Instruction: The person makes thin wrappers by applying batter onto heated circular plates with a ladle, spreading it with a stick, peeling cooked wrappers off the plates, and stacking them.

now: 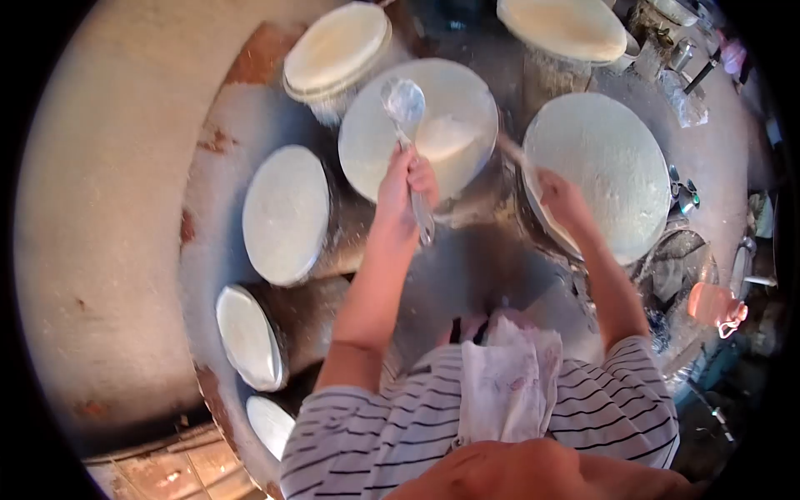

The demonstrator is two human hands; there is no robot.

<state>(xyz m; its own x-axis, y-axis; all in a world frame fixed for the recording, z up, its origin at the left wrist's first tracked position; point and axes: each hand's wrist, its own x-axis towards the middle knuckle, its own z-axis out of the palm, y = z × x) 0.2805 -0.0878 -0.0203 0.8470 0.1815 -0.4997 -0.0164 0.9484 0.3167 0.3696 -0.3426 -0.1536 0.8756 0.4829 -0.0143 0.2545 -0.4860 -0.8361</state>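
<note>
My left hand [407, 190] is closed round the handle of a metal ladle [403, 102]. The ladle's bowl points away from me, above a round pale cooking surface [367, 133]. On that surface lies a whiter patch [450, 137] that looks like batter. My right hand [562, 200] is closed on a thin, flat stick [511, 150], blurred by motion. It is over the left edge of a second round surface [600, 167], which has a whitish layer on it. Whether the stick touches that layer, I cannot tell.
More round white-topped discs stand in a ring: one on the left [286, 215], one lower left [250, 337], one top left [337, 48] and one top right [562, 29]. An orange container [715, 305] sits at right, below a pair of glasses [685, 192].
</note>
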